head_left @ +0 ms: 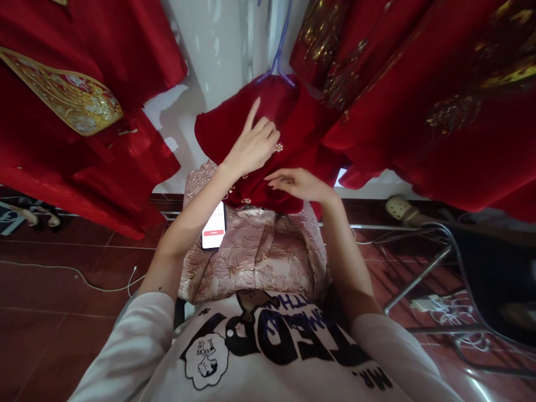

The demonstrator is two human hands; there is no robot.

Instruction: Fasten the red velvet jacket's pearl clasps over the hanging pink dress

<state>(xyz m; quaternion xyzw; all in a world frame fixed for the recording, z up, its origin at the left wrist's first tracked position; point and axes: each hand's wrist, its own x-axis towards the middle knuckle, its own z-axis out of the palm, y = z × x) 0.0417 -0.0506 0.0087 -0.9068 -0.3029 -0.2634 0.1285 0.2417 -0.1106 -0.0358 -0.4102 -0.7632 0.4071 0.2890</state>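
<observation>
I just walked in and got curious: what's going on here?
A person is handling a red velvet garment on a blue hanger. Their left hand is beside a jewelled button, and their right hand is at the garment's lower edge. A phone lies on pink brocade fabric. Gold-embroidered red garments hang on both sides.

Looked like a tailor's or bridal-wear shop room, judging by gold-embroidered red satin robes [419,139] crowding around a red velvet jacket [268,97] on a blue hanger [280,50], above dark red floor tiles [54,285].

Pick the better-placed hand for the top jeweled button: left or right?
Left, likely: the left hand sits beside the jeweled button on the red garment; the right hand lies lower, near its bottom edge.
</observation>
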